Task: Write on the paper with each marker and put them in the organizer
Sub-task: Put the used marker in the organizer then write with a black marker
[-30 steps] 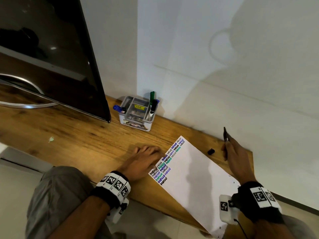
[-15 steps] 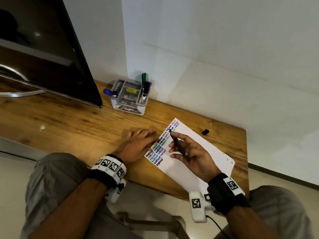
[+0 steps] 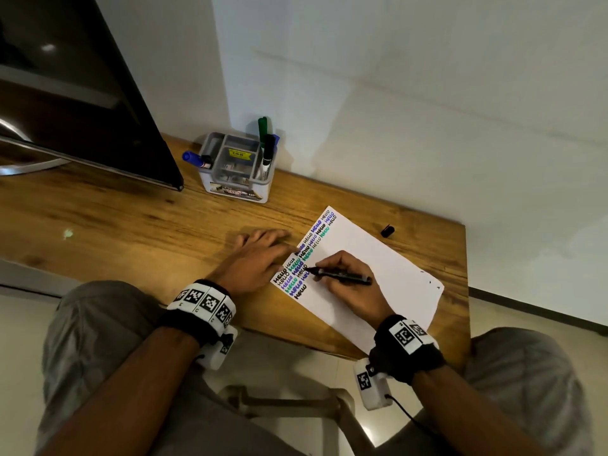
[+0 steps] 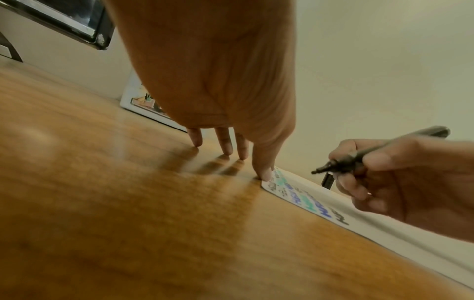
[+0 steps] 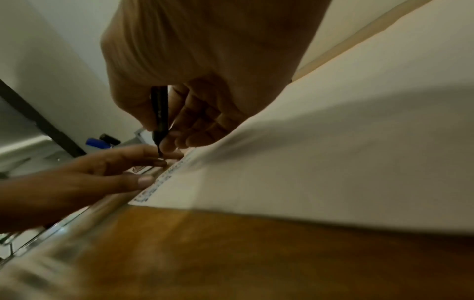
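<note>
With the right hand point(image 3: 348, 281) gripping the black marker point(image 3: 342, 277) and the left hand point(image 3: 260, 258) flat-fingered on the paper point(image 3: 378, 274) edge, slipping paper would likely smear the line.

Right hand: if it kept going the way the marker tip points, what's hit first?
Probably the left hand, pressing on the paper's edge. The right hand aims the black marker tip that way, across the HELLO rows; depth is unclear.
</note>
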Motion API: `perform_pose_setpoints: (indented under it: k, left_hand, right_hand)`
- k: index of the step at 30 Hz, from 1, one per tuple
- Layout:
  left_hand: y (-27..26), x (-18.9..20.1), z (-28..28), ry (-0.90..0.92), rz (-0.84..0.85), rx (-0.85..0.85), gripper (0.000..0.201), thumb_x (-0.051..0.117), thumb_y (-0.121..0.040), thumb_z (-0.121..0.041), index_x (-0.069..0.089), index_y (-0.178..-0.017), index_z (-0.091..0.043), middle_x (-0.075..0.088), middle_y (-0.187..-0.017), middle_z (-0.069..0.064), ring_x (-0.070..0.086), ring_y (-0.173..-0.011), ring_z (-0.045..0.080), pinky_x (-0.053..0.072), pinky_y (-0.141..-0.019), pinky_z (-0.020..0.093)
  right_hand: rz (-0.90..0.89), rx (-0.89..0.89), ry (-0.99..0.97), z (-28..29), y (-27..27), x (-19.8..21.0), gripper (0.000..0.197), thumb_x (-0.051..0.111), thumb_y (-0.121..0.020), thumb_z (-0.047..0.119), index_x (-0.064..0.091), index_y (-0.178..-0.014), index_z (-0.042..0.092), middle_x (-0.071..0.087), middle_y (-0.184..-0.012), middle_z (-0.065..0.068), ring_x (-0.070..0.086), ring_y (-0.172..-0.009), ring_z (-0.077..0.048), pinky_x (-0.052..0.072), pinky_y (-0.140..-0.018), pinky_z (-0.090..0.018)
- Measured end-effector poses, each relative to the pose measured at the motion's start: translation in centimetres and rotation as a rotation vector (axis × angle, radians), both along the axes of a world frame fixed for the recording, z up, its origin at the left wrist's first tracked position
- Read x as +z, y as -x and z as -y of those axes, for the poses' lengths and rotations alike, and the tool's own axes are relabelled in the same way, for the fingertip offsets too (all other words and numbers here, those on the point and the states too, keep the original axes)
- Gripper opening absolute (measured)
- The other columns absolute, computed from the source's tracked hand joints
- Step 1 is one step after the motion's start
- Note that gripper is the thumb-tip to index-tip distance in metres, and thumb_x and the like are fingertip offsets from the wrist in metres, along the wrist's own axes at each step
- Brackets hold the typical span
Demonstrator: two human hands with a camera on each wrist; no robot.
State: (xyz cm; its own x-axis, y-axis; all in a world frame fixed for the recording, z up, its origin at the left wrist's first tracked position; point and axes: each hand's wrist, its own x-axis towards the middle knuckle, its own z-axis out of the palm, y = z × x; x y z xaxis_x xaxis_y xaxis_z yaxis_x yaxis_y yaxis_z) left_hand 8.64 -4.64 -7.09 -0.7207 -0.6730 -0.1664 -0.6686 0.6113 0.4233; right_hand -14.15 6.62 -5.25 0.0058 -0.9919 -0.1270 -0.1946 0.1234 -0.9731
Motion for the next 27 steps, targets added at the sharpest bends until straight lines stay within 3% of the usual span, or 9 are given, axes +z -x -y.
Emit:
perform_pose_setpoints:
  k: [4, 8, 10, 15, 19, 22, 24, 27]
  left_hand:
    - [0.0, 0.1, 0.0, -0.010, 0.001, 0.002, 0.052, 0.058, -0.095, -0.032, 0.041, -0.142, -0.045, 0.021, -0.160, -0.011, 0.017, -0.145, 0.019, 0.024, -0.104, 0.048]
    - [0.0, 0.2, 0.1, -0.012, 0.005, -0.001, 0.052, 0.057, -0.095, -0.032, 0.041, -0.142, -0.045, 0.021, -0.160, -0.010, 0.017, -0.145, 0.020, 0.024, -0.104, 0.048]
    - [0.0, 0.2, 0.1, -0.014, 0.001, -0.002, 0.051, 0.057, -0.095, -0.032, 0.041, -0.142, -0.044, 0.021, -0.160, -0.010, 0.017, -0.145, 0.019, 0.024, -0.104, 0.048]
    - [0.0, 0.3, 0.0, -0.024, 0.008, 0.000, 0.051, 0.056, -0.096, -0.033, 0.040, -0.143, -0.044, 0.019, -0.161, -0.011, 0.015, -0.146, 0.018, 0.022, -0.105, 0.047]
    - [0.0, 0.3, 0.0, -0.026, 0.007, -0.001, 0.051, 0.056, -0.096, -0.032, 0.040, -0.143, -0.044, 0.018, -0.161, -0.012, 0.014, -0.146, 0.018, 0.022, -0.105, 0.047]
    - [0.0, 0.3, 0.0, -0.031, 0.007, 0.002, 0.051, 0.056, -0.096, -0.032, 0.040, -0.143, -0.045, 0.018, -0.161, -0.011, 0.013, -0.146, 0.018, 0.021, -0.105, 0.046]
    - [0.0, 0.3, 0.0, -0.033, 0.004, 0.004, 0.050, 0.055, -0.096, -0.032, 0.040, -0.142, -0.045, 0.018, -0.161, -0.012, 0.014, -0.146, 0.018, 0.021, -0.105, 0.046]
    - [-0.1, 0.1, 0.0, -0.018, -0.011, 0.003, 0.050, 0.056, -0.096, -0.032, 0.041, -0.142, -0.045, 0.020, -0.160, -0.012, 0.017, -0.144, 0.018, 0.023, -0.103, 0.046]
  right_hand:
    - [-0.107, -0.008, 0.029, -0.3, -0.4, -1.1, 0.016, 0.073, -0.086, -0.003, 0.064, -0.096, 0.005, 0.071, -0.112, 0.002, 0.064, -0.114, -0.002, 0.052, -0.093, -0.015]
    - [-0.158, -0.048, 0.038, -0.1, -0.2, -2.1, 0.015, 0.076, -0.086, 0.007, 0.065, -0.093, 0.015, 0.072, -0.110, 0.004, 0.065, -0.111, -0.001, 0.054, -0.093, -0.019]
    - [-0.196, -0.052, 0.048, -0.2, -0.2, -2.4, 0.018, 0.077, -0.085, 0.009, 0.064, -0.093, 0.019, 0.071, -0.108, 0.008, 0.065, -0.110, 0.002, 0.053, -0.092, -0.016]
    - [-0.212, -0.074, 0.018, -0.1, -0.3, -2.7, 0.016, 0.078, -0.085, 0.012, 0.065, -0.094, 0.018, 0.072, -0.108, 0.007, 0.066, -0.109, -0.001, 0.054, -0.095, -0.020]
    - [-0.212, -0.063, 0.028, -0.3, -0.6, -2.2, 0.022, 0.078, -0.084, 0.008, 0.063, -0.090, 0.023, 0.069, -0.104, 0.016, 0.064, -0.107, 0.007, 0.051, -0.091, -0.010]
    - [-0.223, -0.061, 0.046, -0.3, -0.6, -2.0, 0.020, 0.077, -0.084, 0.004, 0.063, -0.091, 0.016, 0.066, -0.104, 0.019, 0.060, -0.105, 0.017, 0.046, -0.087, -0.002]
    - [-0.224, -0.061, 0.049, -0.3, -0.6, -2.2, 0.017, 0.077, -0.084, 0.004, 0.064, -0.092, 0.012, 0.067, -0.104, 0.018, 0.061, -0.105, 0.016, 0.047, -0.087, -0.003]
    - [-0.192, -0.076, 0.043, -0.3, -0.5, -2.5, 0.014, 0.076, -0.084, 0.001, 0.065, -0.089, 0.007, 0.072, -0.102, 0.010, 0.065, -0.106, 0.004, 0.051, -0.088, -0.010]
